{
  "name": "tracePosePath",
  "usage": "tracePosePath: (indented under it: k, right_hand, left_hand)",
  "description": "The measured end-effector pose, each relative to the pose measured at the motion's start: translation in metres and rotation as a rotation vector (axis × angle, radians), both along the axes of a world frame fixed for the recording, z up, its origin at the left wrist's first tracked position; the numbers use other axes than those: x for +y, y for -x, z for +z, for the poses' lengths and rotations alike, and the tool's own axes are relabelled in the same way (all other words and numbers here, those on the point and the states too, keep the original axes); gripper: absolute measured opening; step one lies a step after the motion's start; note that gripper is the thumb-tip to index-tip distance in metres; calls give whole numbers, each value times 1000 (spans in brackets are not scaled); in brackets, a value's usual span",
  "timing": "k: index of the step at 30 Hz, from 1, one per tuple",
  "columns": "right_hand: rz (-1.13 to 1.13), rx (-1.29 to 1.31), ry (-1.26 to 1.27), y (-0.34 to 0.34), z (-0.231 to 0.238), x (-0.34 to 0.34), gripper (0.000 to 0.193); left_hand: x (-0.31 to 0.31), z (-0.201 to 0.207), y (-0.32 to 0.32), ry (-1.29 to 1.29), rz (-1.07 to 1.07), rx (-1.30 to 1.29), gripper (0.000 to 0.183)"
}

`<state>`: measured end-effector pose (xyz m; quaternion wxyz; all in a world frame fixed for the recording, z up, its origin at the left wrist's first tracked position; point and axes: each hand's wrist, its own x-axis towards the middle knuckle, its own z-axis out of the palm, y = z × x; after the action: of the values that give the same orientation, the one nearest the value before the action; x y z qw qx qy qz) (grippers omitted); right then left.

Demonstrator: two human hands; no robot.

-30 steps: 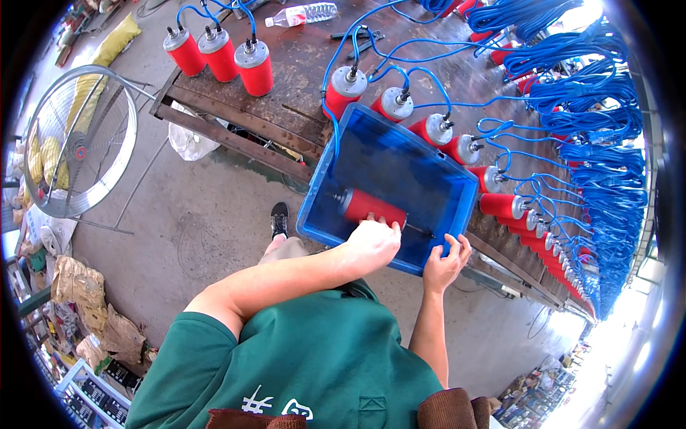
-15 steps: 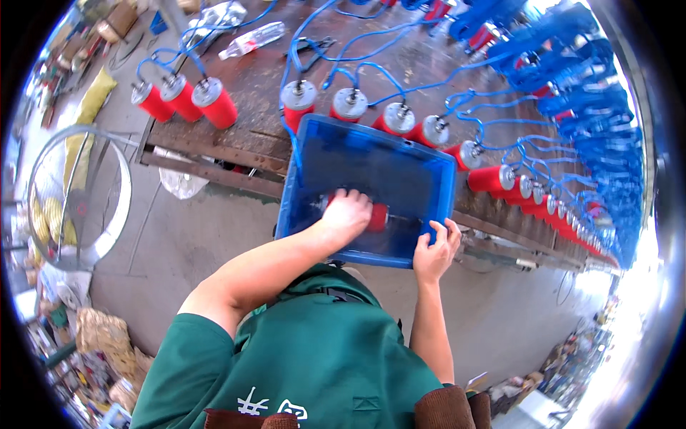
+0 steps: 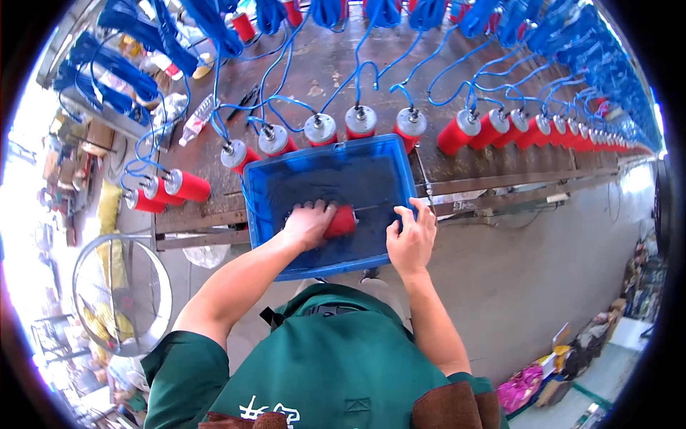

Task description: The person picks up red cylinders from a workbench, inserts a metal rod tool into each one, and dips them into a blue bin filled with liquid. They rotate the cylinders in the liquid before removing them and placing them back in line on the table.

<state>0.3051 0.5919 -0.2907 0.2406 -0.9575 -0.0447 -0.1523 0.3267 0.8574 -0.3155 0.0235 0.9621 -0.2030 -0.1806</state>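
Observation:
A blue plastic tub (image 3: 255, 214) of dark liquid stands in front of me, against the bench edge. Inside it lies a red cylinder (image 3: 341, 222) on its side, with a thin rod or cable running from its right end. My left hand (image 3: 309, 225) reaches into the tub, fingers wrapped over the cylinder's left part, hiding that end. At the tub's right wall is my right hand (image 3: 412, 238), half curled with thumb and fingers apart and nothing held; whether it touches the rim I cannot tell.
Along the wooden bench (image 3: 314, 75) runs a row of red cylinders (image 3: 457, 133) with metal caps and blue cables. Bundles of blue cable (image 3: 500, 28) hang along its far side. A plastic bottle (image 3: 198, 120) lies at the left. On the floor stands a wire-frame ring (image 3: 121, 294).
My view has swung to the right, so the tub and bench sit differently in the picture. My left hand stays on the red cylinder; my right hand stays beside the tub's right side.

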Motion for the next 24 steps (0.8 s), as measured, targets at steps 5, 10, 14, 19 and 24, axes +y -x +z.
tracePosePath:
  k: [5,10,14,19,24]
  right_hand:
    - [-2,-6,-64,-1,-1,-3,33]
    - [2,41,-67,1,1,-5,31]
    - [31,-22,-49,0,7,-1,33]
    - [304,31,-297,-16,37,32,31]
    - [465,1007,-529,-65,20,56,61]
  left_hand:
    - [2,73,-11,-244,-143,-3,96]
    - [12,128,-15,-417,-185,2,102]
    - [31,148,-6,-431,-204,-53,100]
    - [65,152,18,-386,-203,-165,102]
    - [102,130,52,-155,-180,-403,104]
